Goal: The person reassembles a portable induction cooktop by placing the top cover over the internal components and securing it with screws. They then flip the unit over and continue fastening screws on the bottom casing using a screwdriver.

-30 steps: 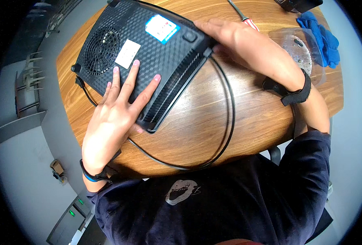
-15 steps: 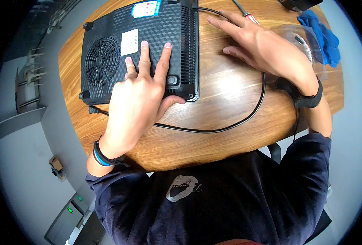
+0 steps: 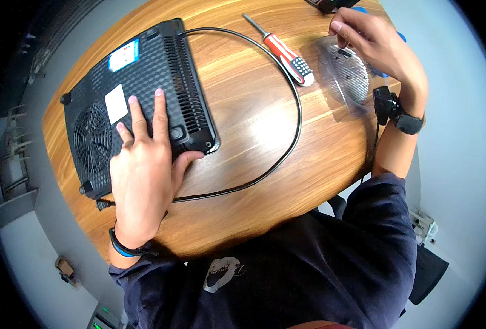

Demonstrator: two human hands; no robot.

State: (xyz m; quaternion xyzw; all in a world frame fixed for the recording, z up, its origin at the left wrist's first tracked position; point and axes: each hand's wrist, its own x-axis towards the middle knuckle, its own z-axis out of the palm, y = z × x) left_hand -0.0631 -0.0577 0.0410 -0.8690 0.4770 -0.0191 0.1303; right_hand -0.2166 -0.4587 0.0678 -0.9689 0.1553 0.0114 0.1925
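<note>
A black induction cooker (image 3: 154,68) lies upside down on the table, its round fan grille (image 3: 92,130) and labels facing up. My left hand (image 3: 141,164) rests on its near right corner, fingers spread flat and thumb at the edge. At the right, my right hand (image 3: 377,46) hovers over a clear plastic shell (image 3: 352,82) with several small dark screw-like pieces in it. Thumb and fingertips there are pinched together; whatever they hold is hidden. Between the cooker and the shell lies a screwdriver (image 3: 289,60) with a red and white handle.
The cooker's black power cord (image 3: 299,118) loops across the wooden table (image 3: 243,131), and its plug (image 3: 105,204) sits by the near left corner. Blue fabric (image 3: 381,72) is partly hidden behind my right hand. A black object (image 3: 326,5) stands at the far edge.
My right hand has gone from near the screwdriver to above the plastic shell, its fingers closing to a pinch. The view has turned; my left hand stays on the cooker.
</note>
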